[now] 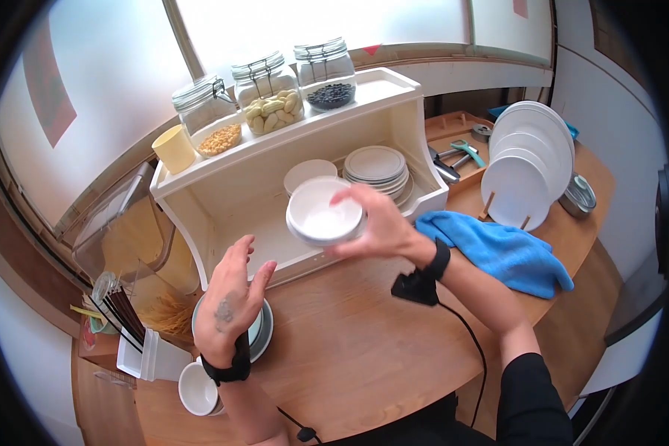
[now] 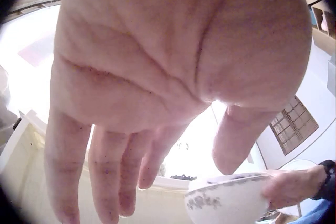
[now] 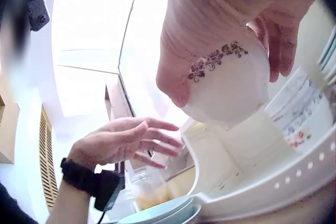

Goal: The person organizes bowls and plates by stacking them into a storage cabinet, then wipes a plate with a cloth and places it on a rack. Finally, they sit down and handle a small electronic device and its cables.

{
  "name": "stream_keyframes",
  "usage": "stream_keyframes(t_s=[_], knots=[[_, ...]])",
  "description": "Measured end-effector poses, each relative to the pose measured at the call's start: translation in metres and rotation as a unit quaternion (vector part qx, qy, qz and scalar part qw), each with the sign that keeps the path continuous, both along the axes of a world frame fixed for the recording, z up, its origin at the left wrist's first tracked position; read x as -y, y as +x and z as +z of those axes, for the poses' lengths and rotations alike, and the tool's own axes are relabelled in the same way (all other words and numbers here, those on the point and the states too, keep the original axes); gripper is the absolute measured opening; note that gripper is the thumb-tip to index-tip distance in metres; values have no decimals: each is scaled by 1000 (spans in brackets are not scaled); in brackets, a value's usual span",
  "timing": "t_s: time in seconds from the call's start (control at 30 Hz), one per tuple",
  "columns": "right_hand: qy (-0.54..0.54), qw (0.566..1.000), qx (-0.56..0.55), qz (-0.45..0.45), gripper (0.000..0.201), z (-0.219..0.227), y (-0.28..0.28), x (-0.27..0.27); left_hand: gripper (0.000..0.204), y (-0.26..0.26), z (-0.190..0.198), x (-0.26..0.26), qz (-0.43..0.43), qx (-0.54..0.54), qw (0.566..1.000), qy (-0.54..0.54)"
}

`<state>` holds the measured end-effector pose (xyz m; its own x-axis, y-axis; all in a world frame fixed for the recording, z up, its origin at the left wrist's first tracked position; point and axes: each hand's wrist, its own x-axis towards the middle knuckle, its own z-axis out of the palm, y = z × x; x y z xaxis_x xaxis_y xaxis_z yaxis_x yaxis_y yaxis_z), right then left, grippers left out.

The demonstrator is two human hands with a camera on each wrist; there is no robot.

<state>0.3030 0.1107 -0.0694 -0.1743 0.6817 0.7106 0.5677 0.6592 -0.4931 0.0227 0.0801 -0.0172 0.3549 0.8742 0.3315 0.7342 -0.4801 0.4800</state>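
Note:
My right hand [image 1: 375, 223] grips a white bowl [image 1: 323, 208] by its sides, held up in front of the white shelf unit [image 1: 223, 197]. A floral band runs round the outside of this bowl [image 3: 226, 87] in the right wrist view. My left hand [image 1: 230, 297] is raised with fingers extended and holds nothing; its bare palm [image 2: 173, 50] fills much of the left wrist view. Pale blue-green dishes [image 1: 264, 338] lie partly hidden beneath the left hand. Inside the shelf stand a stack of plates [image 1: 375, 163] and stacked floral bowls [image 3: 299, 111].
Glass jars of peanuts [image 1: 271, 111] and dark beans [image 1: 331, 95] stand on the shelf top beside a yellow cup [image 1: 174, 149]. A blue towel [image 1: 498, 249] and racked white plates [image 1: 516, 186] are right. White cups [image 1: 198, 389] sit at the front left.

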Motion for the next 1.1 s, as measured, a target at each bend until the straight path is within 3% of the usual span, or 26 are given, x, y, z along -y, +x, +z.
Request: stream_keyframes(t_s=[0.13, 0.37, 0.47, 0.53, 0.57, 0.63, 0.83, 0.9, 1.03, 1.1], knots=[[4, 998, 22, -51, 71, 14, 4, -57, 51, 15, -15, -37, -54, -11, 998, 30], [-42, 996, 4, -78, 76, 10, -8, -120, 46, 63, -28, -103, 27, -23, 998, 44], [-56, 993, 17, -101, 80, 0, -8, -133, 44, 71, -58, -141, 34, 59, 996, 63], [-45, 991, 33, -125, 83, -3, -6, -140, 51, 75, -81, -171, 9, 191, 981, 31], [-76, 990, 24, -114, 85, -5, -4, -141, 51, 79, -86, -179, 7, 194, 980, 33], [-108, 988, 16, -106, 87, -10, 1, -141, 57, 85, -100, -191, 2, 289, 957, -38], [-114, 991, -7, -65, 97, -23, 9, -137, 56, 87, -128, -224, -156, 401, 895, -117], [-99, 993, -58, -22, 101, -31, 12, -140, 57, 90, -132, -222, -144, 403, 897, -115], [-91, 992, -84, 2, 92, -43, 18, -130, 61, 95, -137, -212, -83, 401, 907, -101], [-112, 985, -126, 41, 68, -28, 15, -115, 62, 95, -119, -198, -86, 399, 906, -112]])
